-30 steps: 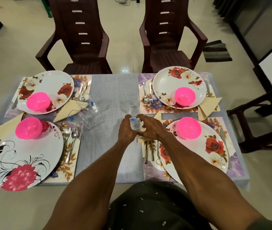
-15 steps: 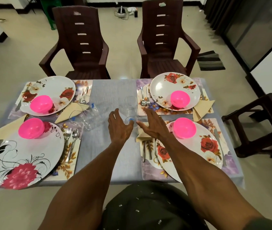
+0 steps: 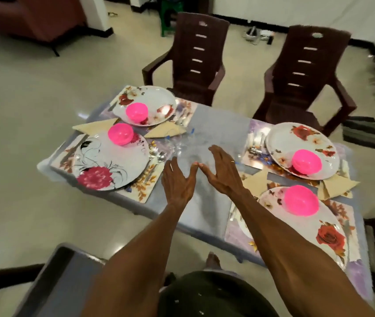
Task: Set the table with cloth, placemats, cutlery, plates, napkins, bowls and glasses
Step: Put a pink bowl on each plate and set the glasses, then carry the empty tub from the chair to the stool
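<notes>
Hands: your left hand [image 3: 177, 179] and right hand [image 3: 222, 170] are spread wide, holding nothing | Glasses [image 3: 188, 143]: blurred, mid-cloth [image 3: 207, 211] | Done: mats, plates, bowls, napkins, cutlery | Left: likely spreading glasses to settings.

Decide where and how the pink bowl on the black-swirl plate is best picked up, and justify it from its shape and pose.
The pink bowl seems to sit mouth-down as a dome at the far edge of the black-swirl plate. Grip its lower rim on two opposite sides, coming from above: the rounded top gives no hold, and nothing stands over it.
</notes>
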